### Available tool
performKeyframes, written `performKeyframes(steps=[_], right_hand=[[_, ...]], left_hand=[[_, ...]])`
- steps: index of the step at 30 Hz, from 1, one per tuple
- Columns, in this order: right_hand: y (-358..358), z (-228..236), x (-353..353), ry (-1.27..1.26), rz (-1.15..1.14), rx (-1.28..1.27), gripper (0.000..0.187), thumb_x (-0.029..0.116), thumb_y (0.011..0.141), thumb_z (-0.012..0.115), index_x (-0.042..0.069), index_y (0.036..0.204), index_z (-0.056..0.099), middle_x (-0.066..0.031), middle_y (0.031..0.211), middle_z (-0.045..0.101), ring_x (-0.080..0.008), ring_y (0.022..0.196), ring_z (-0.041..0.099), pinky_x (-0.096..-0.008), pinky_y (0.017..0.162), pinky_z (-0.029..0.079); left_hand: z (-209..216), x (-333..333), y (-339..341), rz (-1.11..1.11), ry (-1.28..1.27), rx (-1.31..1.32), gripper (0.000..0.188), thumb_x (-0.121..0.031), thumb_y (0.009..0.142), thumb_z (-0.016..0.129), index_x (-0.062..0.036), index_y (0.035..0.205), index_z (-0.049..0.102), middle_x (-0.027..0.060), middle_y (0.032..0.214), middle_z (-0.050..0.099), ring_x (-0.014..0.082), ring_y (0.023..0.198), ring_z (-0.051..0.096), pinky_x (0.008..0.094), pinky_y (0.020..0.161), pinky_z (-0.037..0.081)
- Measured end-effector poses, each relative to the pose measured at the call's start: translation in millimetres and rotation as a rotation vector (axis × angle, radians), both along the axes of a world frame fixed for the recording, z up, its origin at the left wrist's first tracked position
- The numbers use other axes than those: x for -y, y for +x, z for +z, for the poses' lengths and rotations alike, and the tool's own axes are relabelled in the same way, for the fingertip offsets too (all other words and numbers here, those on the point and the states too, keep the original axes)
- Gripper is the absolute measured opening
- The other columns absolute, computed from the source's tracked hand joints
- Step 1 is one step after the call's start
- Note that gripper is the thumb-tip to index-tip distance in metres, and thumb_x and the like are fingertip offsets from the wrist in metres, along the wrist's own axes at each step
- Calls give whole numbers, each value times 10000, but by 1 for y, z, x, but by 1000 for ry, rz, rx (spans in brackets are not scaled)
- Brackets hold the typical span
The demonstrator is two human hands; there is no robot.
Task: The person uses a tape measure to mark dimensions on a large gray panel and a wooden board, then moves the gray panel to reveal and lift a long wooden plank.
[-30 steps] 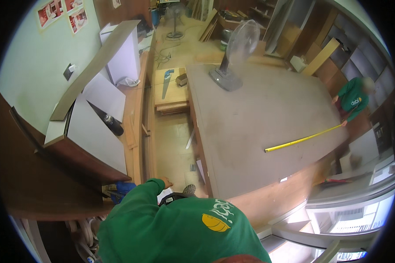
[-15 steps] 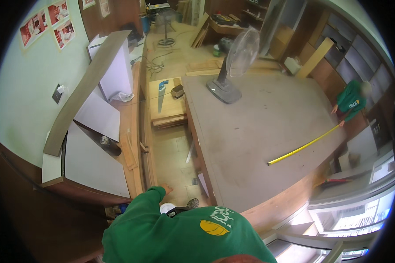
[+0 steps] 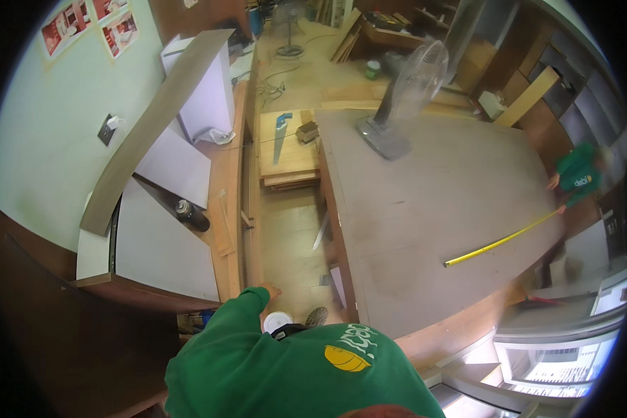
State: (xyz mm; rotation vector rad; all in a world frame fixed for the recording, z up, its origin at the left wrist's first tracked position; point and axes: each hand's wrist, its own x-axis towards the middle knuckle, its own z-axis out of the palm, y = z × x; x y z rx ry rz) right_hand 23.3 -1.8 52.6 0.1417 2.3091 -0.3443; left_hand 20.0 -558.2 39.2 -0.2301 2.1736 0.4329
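A round white tub (image 3: 278,322) is sitting close to the person's body; just past it the left hand (image 3: 274,291) is reaching out, too small to tell how open or whether gripping. The right hand is hiding from view. Beyond, across the grey worktop (image 3: 411,223), a yellow tape measure (image 3: 498,244) is stretching to a co-worker's hand (image 3: 562,209); a fan (image 3: 390,104) is standing farther off.

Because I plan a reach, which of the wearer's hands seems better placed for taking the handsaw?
Left, probably: the left hand is held out, lined up with the handsaw; the right hand is unseen.
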Motion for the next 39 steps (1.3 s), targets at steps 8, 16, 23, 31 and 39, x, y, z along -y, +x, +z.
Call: performKeyframes(steps=[8,16,23,31,39], right_hand=[[7,1,-11,11,37,16,416,459,916,404,195,1175,595,-130,1099,644,-314,1020,612,-409,895,470],[32,10,-31,18,63,25,414,453,921,407,190,1178,596,-125,1096,646,-309,1020,613,-406,895,471],[109,8,-81,43,25,51,412,447,924,409,185,1181,596,-122,1094,648,-305,1019,615,-404,896,472],[127,2,-88,15,-107,41,395,420,960,376,191,1204,586,-130,1117,631,-316,1029,608,-392,911,473],[142,29,-67,171,75,226,345,267,944,421,236,1274,515,-136,1150,619,-315,1096,583,-386,927,466]], left_hand=[[-21,2,23,445,33,-121,442,-408,815,515,-62,1048,663,222,1032,631,357,963,607,435,867,465],[-69,23,56,352,81,-210,441,-447,812,551,-57,967,686,180,896,681,290,810,662,396,771,504],[-35,-2,23,122,92,-111,378,-395,860,527,-63,964,675,129,887,690,259,804,660,355,794,501],[-36,-17,12,662,332,-36,284,-273,841,617,8,803,621,125,645,620,233,568,598,347,561,499],[-31,-30,-23,724,369,35,281,-243,871,604,18,784,550,115,668,599,200,576,589,332,515,476]])
